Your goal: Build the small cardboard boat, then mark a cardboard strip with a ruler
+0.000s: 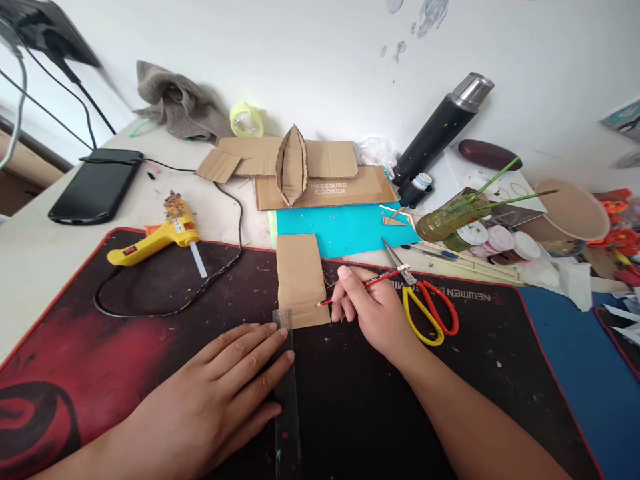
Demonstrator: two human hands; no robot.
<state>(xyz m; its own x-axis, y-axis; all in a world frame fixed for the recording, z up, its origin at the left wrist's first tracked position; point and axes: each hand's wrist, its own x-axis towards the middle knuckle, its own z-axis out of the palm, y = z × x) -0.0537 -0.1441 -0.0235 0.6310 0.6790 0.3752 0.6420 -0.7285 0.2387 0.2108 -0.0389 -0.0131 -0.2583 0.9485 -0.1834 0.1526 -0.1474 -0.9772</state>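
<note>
Centrally, just below the middle of the frame, a small cardboard strip (301,280) lies flat on the dark desk mat (150,347), its far end reaching a turquoise sheet (345,228). It looks light and fairly stiff, corrugated, likely to skid on the mat unless pinned, and to crease if bent across the flutes; pressing flat on its face or pinching its long edges seems the safest hold.

The right hand (373,310) is closed around a red pencil (357,287) in a writing pinch, the tip touching the strip's lower right edge. The left hand (225,387) lies with fingers spread flat, pressing on a clear ruler (287,393) that runs from the strip's near left corner toward the bottom of the frame; thin, smooth plastic, it would probably slip without that pressure.

Just right of the pencil hand rest scissors (425,303) with yellow and red handles. At left centre a yellow glue gun (157,241) sits on the mat's edge, its cord looping across. Higher up, a cardboard boat shape (291,165) stands on flat cardboard pieces (325,187), with a black flask (440,130) to the upper right and a phone (97,187) at upper left. The mat is flecked with scraps; the white table (30,267) is crowded along the wall.
</note>
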